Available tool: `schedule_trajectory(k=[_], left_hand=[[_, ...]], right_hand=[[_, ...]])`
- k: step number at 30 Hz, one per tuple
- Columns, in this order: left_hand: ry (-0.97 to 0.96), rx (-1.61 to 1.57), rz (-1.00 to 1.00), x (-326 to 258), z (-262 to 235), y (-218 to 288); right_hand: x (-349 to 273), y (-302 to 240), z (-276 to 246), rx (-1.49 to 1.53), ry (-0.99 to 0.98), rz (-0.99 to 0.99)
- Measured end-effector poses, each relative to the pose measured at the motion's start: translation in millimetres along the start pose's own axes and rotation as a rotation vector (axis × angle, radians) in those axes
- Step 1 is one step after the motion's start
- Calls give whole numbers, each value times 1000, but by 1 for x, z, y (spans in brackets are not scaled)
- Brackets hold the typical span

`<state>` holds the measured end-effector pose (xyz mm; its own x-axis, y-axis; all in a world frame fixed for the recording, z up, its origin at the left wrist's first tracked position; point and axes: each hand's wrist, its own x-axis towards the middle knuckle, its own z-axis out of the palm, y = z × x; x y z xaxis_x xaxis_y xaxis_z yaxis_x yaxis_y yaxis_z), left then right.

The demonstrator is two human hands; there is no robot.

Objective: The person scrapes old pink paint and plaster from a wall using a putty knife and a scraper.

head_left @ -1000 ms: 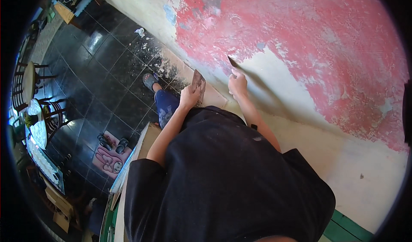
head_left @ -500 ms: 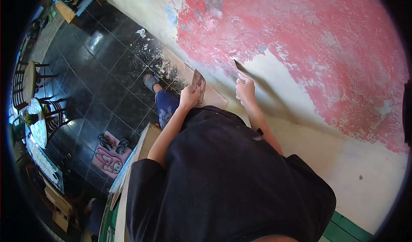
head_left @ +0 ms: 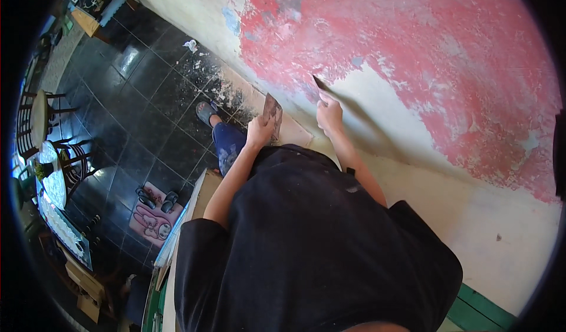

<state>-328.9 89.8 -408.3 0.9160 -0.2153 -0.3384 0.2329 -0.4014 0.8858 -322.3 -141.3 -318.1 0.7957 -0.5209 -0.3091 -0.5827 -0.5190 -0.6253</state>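
Observation:
My right hand is closed round a putty knife. Its dark blade meets the wall at the border between the patchy red surface and a smooth off-white area. In my left hand is a second, broader scraper, its blade smeared with pale and brownish filler. That blade points up, held in front of me and apart from the wall. The handles of both tools are mostly hidden in my fingers.
Pale crumbs and dust litter the dark tiled floor along the wall's foot, near my sandalled foot. A pink mat with dark sandals lies to the left. Wooden chairs stand farther left. Green-painted woodwork shows at lower right.
My right hand and the putty knife have shifted slightly left and up along the wall, with the wrist turned. The left hand with its scraper has stayed nearly still.

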Motion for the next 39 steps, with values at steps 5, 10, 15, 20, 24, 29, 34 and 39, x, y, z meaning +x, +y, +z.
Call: schedule_trajectory(k=[5,10,15,20,24,29,34,39], left_hand=[[3,12,32,7,-3,4],[-6,36,26,10,0,-1],[-20,-9,5,13,1,4],[-24,-12,10,12,0,4],[-37,14,40,14,2,5],[-38,67,31,15,2,12],[-48,13,71,10,6,16],[-68,4,-5,14,9,-3]], right_hand=[[-9,-3,-21,-28,29,-44],[-7,-18,-13,-69,16,-10],[-9,-6,-17,3,53,-42],[-12,-8,-22,-11,22,11],[-17,-5,-33,43,46,4],[-16,-7,-28,28,23,18],[2,25,-21,8,39,-63],[-12,-5,-22,23,38,-39]])
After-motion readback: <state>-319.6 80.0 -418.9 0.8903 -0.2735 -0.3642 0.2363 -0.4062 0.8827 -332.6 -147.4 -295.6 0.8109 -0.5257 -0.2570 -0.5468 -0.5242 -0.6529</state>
